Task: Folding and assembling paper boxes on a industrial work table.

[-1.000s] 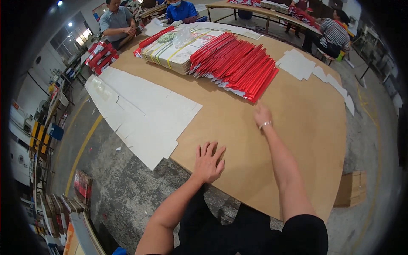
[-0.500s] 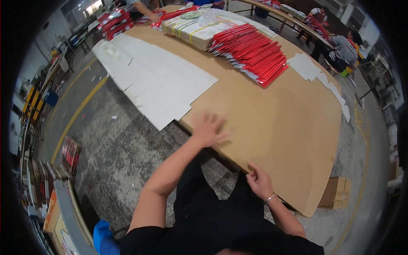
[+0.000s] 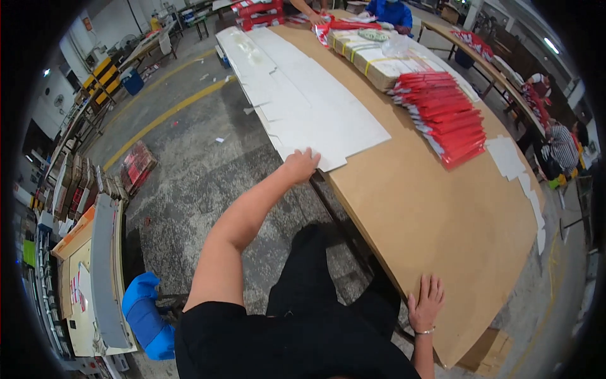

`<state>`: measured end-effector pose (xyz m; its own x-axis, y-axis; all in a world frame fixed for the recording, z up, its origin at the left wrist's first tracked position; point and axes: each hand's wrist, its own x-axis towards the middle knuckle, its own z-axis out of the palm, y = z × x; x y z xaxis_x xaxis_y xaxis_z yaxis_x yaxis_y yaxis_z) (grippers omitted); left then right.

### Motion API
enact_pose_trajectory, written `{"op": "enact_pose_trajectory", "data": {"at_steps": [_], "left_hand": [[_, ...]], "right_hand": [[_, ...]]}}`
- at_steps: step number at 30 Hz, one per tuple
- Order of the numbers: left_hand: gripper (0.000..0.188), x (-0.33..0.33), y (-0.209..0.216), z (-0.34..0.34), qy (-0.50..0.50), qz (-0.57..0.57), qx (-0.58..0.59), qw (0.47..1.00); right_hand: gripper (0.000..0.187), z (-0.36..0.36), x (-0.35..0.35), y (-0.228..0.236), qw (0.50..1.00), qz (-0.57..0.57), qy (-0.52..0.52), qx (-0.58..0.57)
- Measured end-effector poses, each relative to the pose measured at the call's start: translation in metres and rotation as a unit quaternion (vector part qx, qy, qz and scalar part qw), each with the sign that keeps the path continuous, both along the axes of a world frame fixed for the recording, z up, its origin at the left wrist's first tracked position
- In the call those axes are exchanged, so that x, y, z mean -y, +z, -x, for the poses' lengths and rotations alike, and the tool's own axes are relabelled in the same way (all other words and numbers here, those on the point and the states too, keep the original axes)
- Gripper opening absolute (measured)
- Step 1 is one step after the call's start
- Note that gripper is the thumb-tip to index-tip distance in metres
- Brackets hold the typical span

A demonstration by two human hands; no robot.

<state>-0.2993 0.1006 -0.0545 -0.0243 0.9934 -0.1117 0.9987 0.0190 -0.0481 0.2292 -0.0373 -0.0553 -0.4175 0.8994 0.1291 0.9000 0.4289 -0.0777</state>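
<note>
My left hand (image 3: 301,167) is at the near corner of a white cardboard sheet (image 3: 315,104), fingers curled over its edge; the thumb is mostly hidden. Jagged cut edges run along the sheet's left side, which overhangs the brown board. Flat on the near part of the large brown board (image 3: 429,215) lies my right hand (image 3: 427,306), its fingers stretched out and holding nothing. A fanned row of red flat packets (image 3: 442,117) rests farther off on the board. Beside it sits a strapped white stack (image 3: 372,54) with clear plastic on top.
White scraps (image 3: 505,156) lie along the board's right side. Below its near right corner is a cardboard box (image 3: 486,354). A blue-covered stool (image 3: 148,312) and a grey-edged bench (image 3: 107,278) stand at left. Co-workers are at the far end and right, one in a blue sleeve (image 3: 388,12).
My left hand has gone from the brown board to the white sheet's near corner. My right hand, curled at the board's edge before, now lies flat on it. The view has shifted left.
</note>
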Motion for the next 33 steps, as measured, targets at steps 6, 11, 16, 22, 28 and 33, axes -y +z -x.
{"op": "enact_pose_trajectory", "data": {"at_steps": [6,11,16,22,28,33], "left_hand": [[0.010,-0.002,0.082,-0.115,-0.225,-0.082,-0.043,0.970],[0.011,0.087,0.063,-0.277,-0.464,-0.118,0.155,0.864],[0.062,0.114,0.066,-0.284,-0.473,0.069,0.194,0.856],[0.045,0.087,0.000,-0.278,-0.440,0.081,0.275,0.851],[0.024,0.075,-0.027,-0.306,-0.293,-0.027,0.413,0.862],[0.048,0.096,-0.009,-0.318,-0.451,-0.145,0.239,0.848]], "right_hand": [[0.070,0.031,0.002,0.006,0.988,0.021,-0.010,-0.154],[0.070,0.088,-0.003,0.035,0.980,-0.058,0.038,-0.188],[0.027,0.001,0.030,0.014,0.957,0.063,0.008,-0.284],[0.022,-0.070,0.080,0.019,0.951,0.029,-0.139,-0.273],[0.067,-0.060,0.044,0.012,0.843,0.036,-0.373,-0.385],[0.046,-0.027,0.019,0.016,0.967,-0.159,-0.021,-0.196]]}}
